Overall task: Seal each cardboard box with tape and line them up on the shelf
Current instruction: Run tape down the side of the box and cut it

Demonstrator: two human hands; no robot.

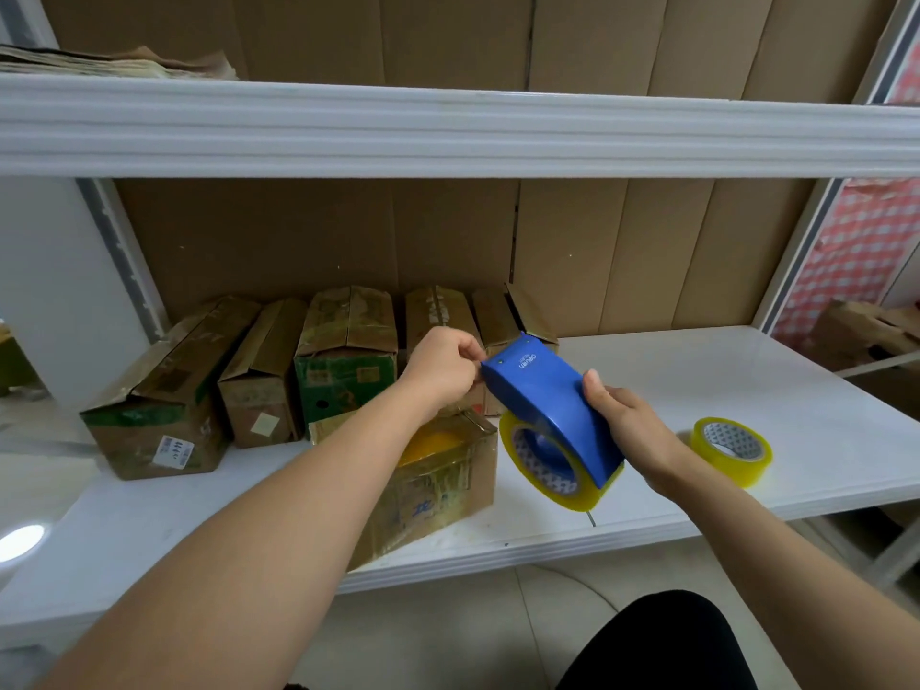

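My right hand (625, 418) grips a blue tape dispenser (547, 405) loaded with a yellowish clear tape roll (547, 465), held above the white shelf (697, 390). My left hand (443, 366) pinches at the dispenser's front tip, where the tape end comes out. Just below my left forearm stands a small cardboard box (438, 480) near the shelf's front edge, its top partly hidden by my arm. Several worn cardboard boxes (343, 351) stand in a row at the back left of the shelf.
A spare roll of clear tape (731, 450) lies on the shelf to the right of my right hand. An upper shelf beam (448, 127) runs overhead. Cardboard sheets line the back wall. More boxes (866, 336) sit beyond the right upright.
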